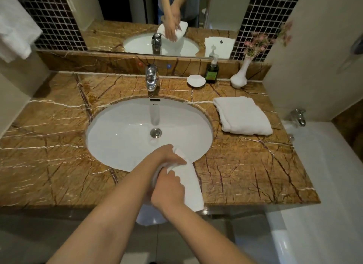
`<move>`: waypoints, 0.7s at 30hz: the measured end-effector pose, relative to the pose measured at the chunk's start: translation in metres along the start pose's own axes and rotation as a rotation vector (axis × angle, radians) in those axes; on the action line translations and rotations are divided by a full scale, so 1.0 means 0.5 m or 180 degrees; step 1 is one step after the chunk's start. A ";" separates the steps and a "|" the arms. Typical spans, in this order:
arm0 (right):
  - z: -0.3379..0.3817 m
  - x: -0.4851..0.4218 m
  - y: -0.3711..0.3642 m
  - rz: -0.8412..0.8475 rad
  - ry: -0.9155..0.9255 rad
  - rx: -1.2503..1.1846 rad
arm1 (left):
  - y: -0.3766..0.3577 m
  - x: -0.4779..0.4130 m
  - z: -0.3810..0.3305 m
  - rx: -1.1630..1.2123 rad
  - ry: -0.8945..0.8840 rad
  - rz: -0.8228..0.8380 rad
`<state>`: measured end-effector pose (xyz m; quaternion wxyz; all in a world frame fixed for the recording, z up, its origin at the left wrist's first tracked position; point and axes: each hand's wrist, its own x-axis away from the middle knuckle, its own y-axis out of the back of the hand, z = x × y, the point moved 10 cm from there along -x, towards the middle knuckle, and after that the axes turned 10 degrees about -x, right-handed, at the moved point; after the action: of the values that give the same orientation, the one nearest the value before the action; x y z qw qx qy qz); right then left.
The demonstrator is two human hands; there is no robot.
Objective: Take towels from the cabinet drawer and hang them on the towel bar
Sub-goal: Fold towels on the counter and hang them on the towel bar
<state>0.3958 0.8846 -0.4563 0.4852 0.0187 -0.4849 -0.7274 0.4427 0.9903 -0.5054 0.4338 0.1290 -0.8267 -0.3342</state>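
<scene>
Over sink (pixel 125 134) rim, both hands (pixel 167 154) (pixel 169 191) gripping towel (pixel 191 183)

faucet (pixel 151 78) behind sink (pixel 121 134) | folded towel (pixel 242 115) right of sink

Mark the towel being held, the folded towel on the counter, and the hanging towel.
Held towel (pixel 191 183): head view, on its lower flat part.
Folded towel (pixel 243 115): head view, middle of its top face.
Hanging towel (pixel 13 28): head view, on its front face.
</scene>
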 end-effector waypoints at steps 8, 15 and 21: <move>-0.019 0.020 0.067 -0.0252 -0.0260 -0.1017 | 0.075 0.055 0.002 0.0853 0.0074 -0.0452; -0.017 0.049 0.151 -0.1283 -0.0237 -0.1153 | 0.103 0.155 -0.002 0.2904 0.0074 -0.0825; -0.044 0.067 0.266 -0.2131 0.0653 -0.0378 | 0.063 0.213 -0.087 0.4657 -0.0461 -0.0446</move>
<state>0.4809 0.8374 -0.3568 0.2663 0.2214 -0.3575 -0.8673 0.4171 0.9413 -0.3999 0.1588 0.4154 -0.8547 0.2678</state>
